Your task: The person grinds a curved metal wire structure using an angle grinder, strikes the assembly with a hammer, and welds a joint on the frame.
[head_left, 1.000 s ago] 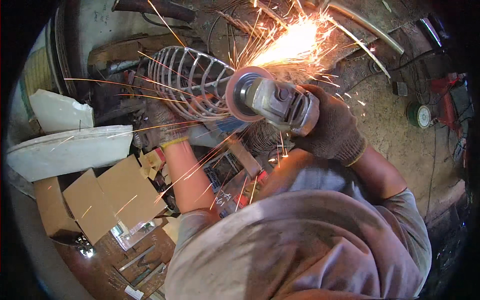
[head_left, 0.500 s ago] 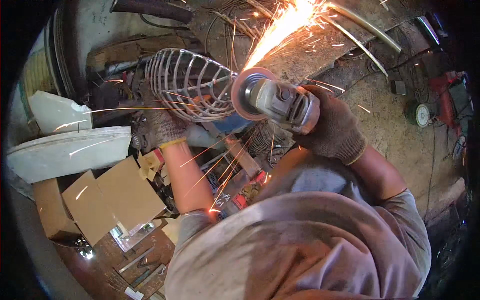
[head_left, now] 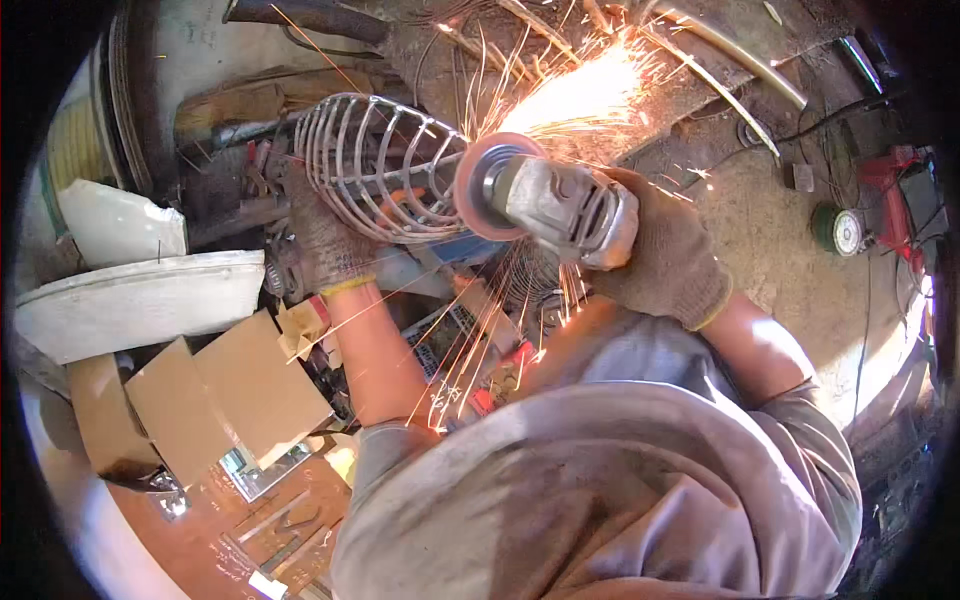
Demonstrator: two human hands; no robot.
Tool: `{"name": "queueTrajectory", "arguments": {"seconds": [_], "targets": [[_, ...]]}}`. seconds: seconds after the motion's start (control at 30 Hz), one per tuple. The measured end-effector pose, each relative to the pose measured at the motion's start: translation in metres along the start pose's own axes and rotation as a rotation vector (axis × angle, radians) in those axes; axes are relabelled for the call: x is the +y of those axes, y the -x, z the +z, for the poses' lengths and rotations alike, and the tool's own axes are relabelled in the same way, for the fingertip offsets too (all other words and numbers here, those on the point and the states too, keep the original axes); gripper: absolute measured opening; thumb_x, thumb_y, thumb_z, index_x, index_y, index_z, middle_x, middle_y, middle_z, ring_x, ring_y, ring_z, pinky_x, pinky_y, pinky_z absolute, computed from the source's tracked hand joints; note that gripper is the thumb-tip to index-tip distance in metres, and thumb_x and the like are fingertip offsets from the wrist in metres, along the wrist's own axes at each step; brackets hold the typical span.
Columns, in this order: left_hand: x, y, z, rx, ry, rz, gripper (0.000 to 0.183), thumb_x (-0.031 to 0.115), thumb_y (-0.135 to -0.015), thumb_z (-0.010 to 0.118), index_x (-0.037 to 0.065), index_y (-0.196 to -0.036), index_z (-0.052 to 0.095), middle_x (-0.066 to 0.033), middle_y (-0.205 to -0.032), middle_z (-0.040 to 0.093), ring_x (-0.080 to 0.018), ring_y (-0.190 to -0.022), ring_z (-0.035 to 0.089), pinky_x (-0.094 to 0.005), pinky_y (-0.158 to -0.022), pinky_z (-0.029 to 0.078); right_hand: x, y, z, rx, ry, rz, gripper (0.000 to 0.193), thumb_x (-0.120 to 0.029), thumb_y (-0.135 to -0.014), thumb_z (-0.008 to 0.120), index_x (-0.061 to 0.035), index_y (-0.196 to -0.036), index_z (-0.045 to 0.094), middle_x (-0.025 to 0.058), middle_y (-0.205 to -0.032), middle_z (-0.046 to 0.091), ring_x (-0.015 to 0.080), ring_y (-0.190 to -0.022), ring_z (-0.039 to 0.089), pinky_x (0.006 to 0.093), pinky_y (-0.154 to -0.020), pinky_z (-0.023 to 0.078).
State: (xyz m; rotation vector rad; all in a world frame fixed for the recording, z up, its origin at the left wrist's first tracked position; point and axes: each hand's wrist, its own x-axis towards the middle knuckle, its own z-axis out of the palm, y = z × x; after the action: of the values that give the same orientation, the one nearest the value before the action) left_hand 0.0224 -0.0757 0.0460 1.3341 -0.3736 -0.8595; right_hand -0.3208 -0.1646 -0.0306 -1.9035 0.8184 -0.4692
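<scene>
My right hand [head_left: 668,250], in a brown knitted glove, is closed round an angle grinder [head_left: 572,212]. The grinder's reddish-brown disc [head_left: 478,190] meets the right end of a basket-shaped metal wire frame [head_left: 375,165], and bright sparks [head_left: 585,95] fly from there toward the far side. My left hand [head_left: 328,235], gloved alike, grips the left, near side of the wire frame; its fingers are partly hidden behind the bars. The frame lies tilted on its side, its curved ribs running round from end to end.
White curved panels [head_left: 140,300] and an opened cardboard box [head_left: 225,390] stand at the left. Rods and a bent tube [head_left: 735,50] lie at the far right. A red tool [head_left: 890,200] and a round dial-like object [head_left: 845,232] are on the right. Sparks also fall toward my left forearm.
The grinder has shifted slightly left against the wire frame. The spark plume has spread wider on the far side, and more sparks drop on the near side. Both hands keep their grip.
</scene>
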Motion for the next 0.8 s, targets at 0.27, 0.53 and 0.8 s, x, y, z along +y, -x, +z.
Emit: {"name": "queueTrajectory", "arguments": {"seconds": [0.27, 0.53, 0.8], "targets": [[0.002, 0.007, -0.003, -0.312, 0.185, -0.126, 0.058, 0.052, -0.102, 0.043, 0.010, -0.142, 0.051, -0.0106, -0.146, 0.051, -0.0309, -0.132, 0.048, -0.0456, -0.115, 0.035, -0.001, -0.004, -0.005, -0.006, 0.030, -0.016, 0.081, -0.039, -0.067, 0.082, -0.0072, -0.134, 0.049, 0.0168, -0.111, 0.068, 0.0349, -0.098, 0.069, 0.0429, -0.085, 0.057], [-0.008, -0.008, -0.014, 0.098, -0.027, 0.044, 0.057, 0.051, -0.103, 0.043, 0.010, -0.142, 0.051, -0.0111, -0.144, 0.052, -0.0309, -0.132, 0.048, -0.0456, -0.114, 0.035, -0.009, -0.006, -0.010, -0.075, -0.052, 0.042, 0.084, -0.029, -0.063, 0.088, -0.0050, -0.132, 0.048, 0.0182, -0.112, 0.069, 0.0342, -0.104, 0.069, 0.0426, -0.090, 0.056], [-0.014, -0.006, -0.007, 0.153, -0.071, 0.040, 0.054, 0.045, -0.105, 0.039, 0.009, -0.144, 0.048, -0.0119, -0.148, 0.048, -0.0303, -0.134, 0.046, -0.0454, -0.116, 0.033, 0.000, -0.003, -0.002, -0.025, -0.006, 0.004, 0.085, -0.026, -0.062, 0.087, -0.0049, -0.133, 0.046, 0.0163, -0.109, 0.069, 0.0348, -0.102, 0.069, 0.0426, -0.088, 0.056]]}}
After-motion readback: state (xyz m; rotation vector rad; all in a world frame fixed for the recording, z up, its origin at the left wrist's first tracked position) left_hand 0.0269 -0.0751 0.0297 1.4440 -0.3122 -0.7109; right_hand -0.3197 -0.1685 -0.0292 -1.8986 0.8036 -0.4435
